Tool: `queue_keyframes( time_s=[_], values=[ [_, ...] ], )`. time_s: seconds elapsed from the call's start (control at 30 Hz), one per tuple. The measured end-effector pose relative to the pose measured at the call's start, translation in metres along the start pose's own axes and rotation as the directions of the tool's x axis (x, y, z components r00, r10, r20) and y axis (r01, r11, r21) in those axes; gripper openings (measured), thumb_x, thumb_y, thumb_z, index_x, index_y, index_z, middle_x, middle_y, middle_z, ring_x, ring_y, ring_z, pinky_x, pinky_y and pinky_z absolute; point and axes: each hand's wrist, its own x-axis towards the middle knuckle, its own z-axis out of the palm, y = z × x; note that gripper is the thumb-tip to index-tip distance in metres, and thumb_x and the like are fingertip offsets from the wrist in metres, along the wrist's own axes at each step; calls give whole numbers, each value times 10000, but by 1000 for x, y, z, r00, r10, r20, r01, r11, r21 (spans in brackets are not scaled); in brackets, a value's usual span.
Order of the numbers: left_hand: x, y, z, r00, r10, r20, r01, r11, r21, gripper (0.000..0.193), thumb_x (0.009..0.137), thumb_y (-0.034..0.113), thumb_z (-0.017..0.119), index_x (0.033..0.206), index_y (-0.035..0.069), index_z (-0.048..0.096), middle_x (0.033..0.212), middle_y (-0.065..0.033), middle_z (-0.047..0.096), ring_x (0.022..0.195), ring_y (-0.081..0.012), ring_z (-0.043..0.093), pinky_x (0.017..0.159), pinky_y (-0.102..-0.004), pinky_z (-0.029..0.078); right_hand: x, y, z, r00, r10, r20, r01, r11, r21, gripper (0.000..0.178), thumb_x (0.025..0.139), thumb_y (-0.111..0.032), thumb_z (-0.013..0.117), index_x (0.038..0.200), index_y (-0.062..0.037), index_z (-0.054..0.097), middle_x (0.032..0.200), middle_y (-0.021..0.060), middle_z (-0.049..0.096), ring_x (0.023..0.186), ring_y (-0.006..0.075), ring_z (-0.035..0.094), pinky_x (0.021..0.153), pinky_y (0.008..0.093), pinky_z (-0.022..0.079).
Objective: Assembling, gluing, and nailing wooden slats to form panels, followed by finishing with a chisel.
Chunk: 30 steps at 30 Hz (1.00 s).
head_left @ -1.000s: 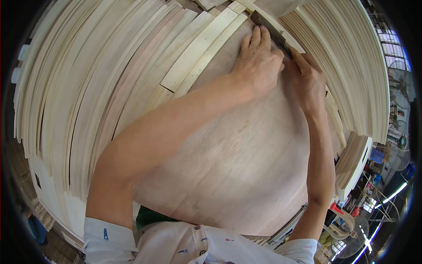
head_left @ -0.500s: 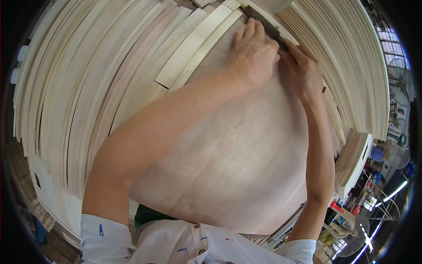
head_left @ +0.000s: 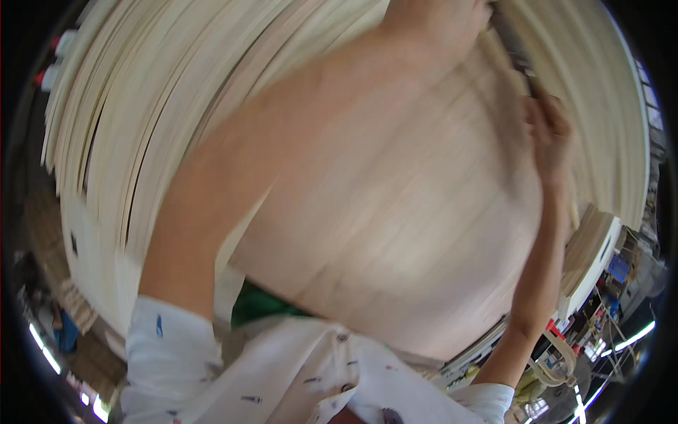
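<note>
A dark, narrow strip [head_left: 514, 44] slants between my two hands at the upper right; its exact kind cannot be made out. My right hand [head_left: 552, 138] is closed around its nearer end. At the top edge of the picture, my left hand [head_left: 441, 27] is smeared by motion and partly cut off. Its curled fingertips meet the strip's far end. Beneath my arms lies a broad, smooth wooden panel [head_left: 395, 233] with pinkish-brown grain, reaching almost to my shirt. A soft shadow falls on the panel beside my right hand.
Long pale wood slats [head_left: 134, 134] lie stacked along the left, and more slats [head_left: 600, 106] line the right. A short bundle of boards [head_left: 592, 244] stands by my right forearm. Green cloth [head_left: 265, 305] shows at the panel's near edge. Workshop clutter and lights fill the right rim.
Both hands and the dark strip have shifted right in the picture, the left hand also upward to the top edge. My right hand sits lower. The whole view has also shifted.
</note>
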Motion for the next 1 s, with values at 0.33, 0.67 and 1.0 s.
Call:
queue_keyframes(
  time_s=[0.33, 0.67, 1.0],
  values=[
    [-84, 59, -137, 920, 1, 393, 212, 841, -498, 152, 861, 123, 646, 908, -21, 638, 807, -117, 674, 721, -182, 665, 663, -285, 556, -136, -129, -35, 975, 152, 163, -198, 925, 324, 353, 881, -202, 698, 1180, -18, 660, 796, 39, 643, 667, 84, 560, 595, 216, 456],
    [-309, 67, -257, 698, -445, 561, 584, 807, -88, 98, 813, 38, 694, 816, 30, 596, 720, -18, 609, 677, -79, 592, 590, -232, 464, -274, -229, -12, 680, 267, 683, -712, 463, 527, 428, 886, -159, 681, 1269, -5, 566, 804, 18, 587, 580, 62, 532, 497, 211, 434],
    [-374, 53, -257, 954, -102, 283, 30, 969, 247, 268, 823, -66, 541, 1048, 35, 646, 1089, -139, 605, 972, -341, 587, 838, -409, 473, -302, -274, 74, 710, 43, 703, -696, -112, 709, 436, 994, -217, 452, 1344, 40, 409, 912, 130, 620, 541, 112, 513, 448, 231, 408]
  ],
)
